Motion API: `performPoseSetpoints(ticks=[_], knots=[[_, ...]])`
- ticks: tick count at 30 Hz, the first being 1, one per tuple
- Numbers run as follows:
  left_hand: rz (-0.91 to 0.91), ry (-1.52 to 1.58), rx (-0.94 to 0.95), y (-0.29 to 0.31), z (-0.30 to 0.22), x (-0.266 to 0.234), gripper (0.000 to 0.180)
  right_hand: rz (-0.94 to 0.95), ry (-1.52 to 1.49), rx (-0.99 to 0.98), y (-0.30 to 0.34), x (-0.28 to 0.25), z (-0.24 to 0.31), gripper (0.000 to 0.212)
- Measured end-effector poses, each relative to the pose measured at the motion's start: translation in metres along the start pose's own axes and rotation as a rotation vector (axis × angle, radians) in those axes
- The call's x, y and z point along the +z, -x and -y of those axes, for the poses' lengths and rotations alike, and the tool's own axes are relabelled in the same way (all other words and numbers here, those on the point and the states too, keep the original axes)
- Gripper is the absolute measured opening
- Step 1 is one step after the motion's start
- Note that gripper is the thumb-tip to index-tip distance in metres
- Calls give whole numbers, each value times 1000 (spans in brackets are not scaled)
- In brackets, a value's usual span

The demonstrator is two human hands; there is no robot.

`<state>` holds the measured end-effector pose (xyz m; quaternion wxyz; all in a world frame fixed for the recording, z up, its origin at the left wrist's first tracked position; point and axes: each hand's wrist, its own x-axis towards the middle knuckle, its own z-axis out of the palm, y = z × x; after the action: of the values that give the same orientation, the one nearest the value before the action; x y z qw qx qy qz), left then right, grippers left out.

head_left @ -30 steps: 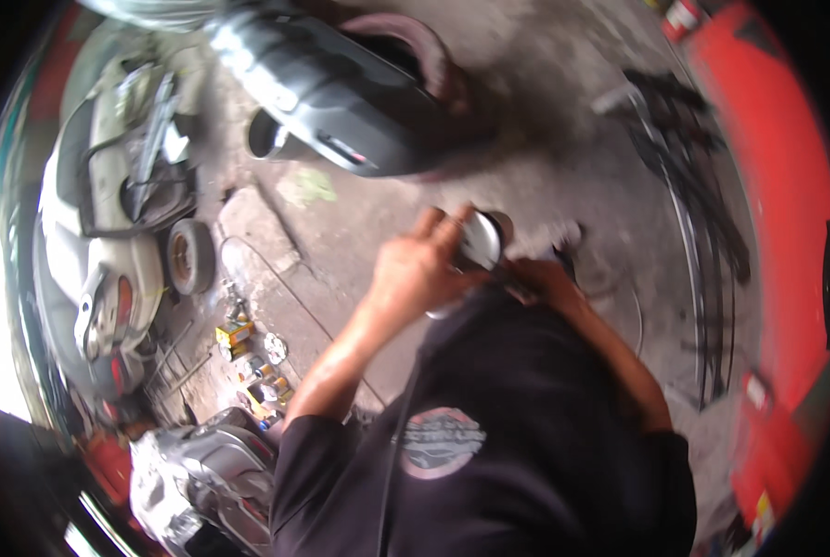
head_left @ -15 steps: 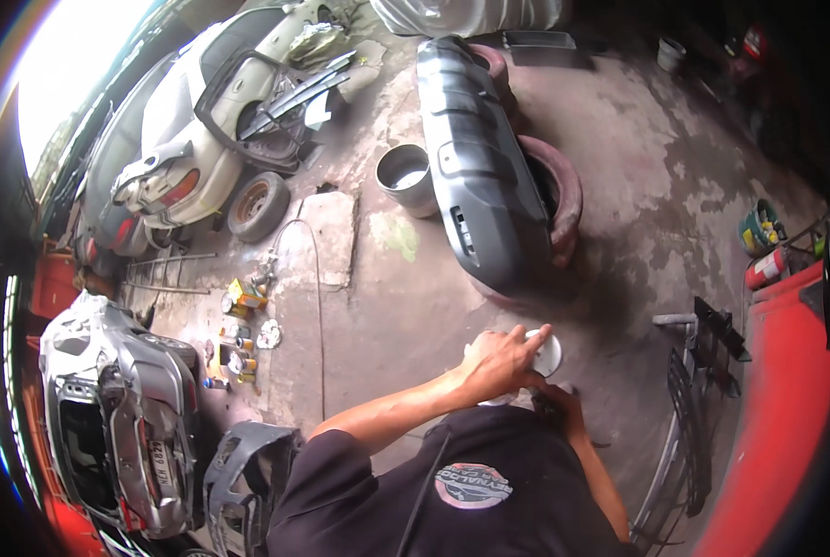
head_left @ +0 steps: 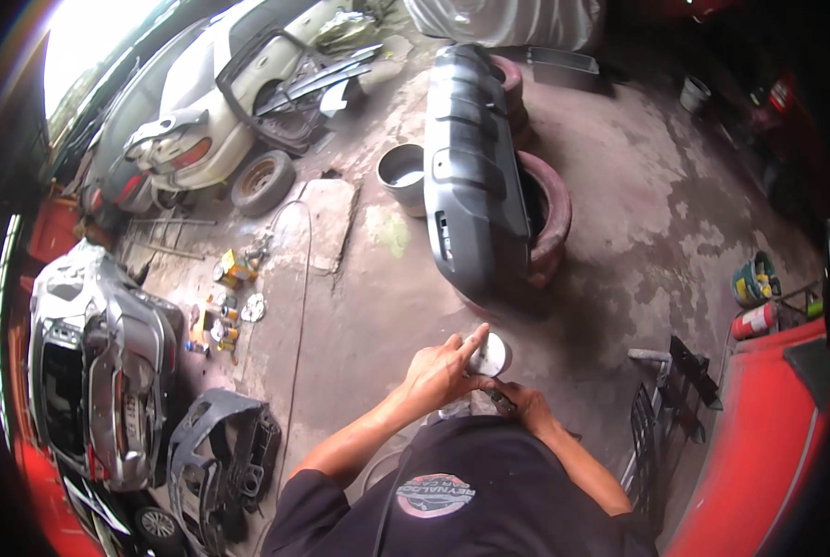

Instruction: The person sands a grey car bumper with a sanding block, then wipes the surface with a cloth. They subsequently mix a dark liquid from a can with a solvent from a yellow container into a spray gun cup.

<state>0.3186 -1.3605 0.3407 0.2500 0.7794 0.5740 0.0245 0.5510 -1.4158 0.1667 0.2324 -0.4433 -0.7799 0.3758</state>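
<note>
My left hand reaches around a white round cup, its thumb and fingers against the cup's side and the index finger stretched along the rim. My right hand is closed on the metallic body of what looks like a spray gun, just below the cup; much of the gun is hidden by my hands and shirt. Ahead of both hands, and apart from them, lies a long black and grey car bumper, propped on reddish tires.
Left of the bumper stands a dark open bucket. A hose runs along the floor beside several cans. A loose bumper lies at lower left, a metal stand at right near a red panel. Cars stand at left.
Both hands and the white cup have shifted left, and the whole view has turned slightly. More of the right hand and the gun body now shows. The grip looks much the same.
</note>
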Motion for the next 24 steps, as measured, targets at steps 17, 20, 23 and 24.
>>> performPoseSetpoints(ticks=[17, 20, 23, 24], knots=[[-219, 462, -348, 39, 4, 66, 107, 78, -219, -155, -11, -25, -37, 59], [-203, 622, -452, 55, 13, 81, 83, 111, -92, -131, -21, -31, -20, 58], [-222, 716, -487, 76, 21, 99, 62, 113, -19, -103, -27, -24, -19, 53], [-167, 791, -489, 83, 30, 115, 62, 105, -62, -118, -33, -20, -17, 51]])
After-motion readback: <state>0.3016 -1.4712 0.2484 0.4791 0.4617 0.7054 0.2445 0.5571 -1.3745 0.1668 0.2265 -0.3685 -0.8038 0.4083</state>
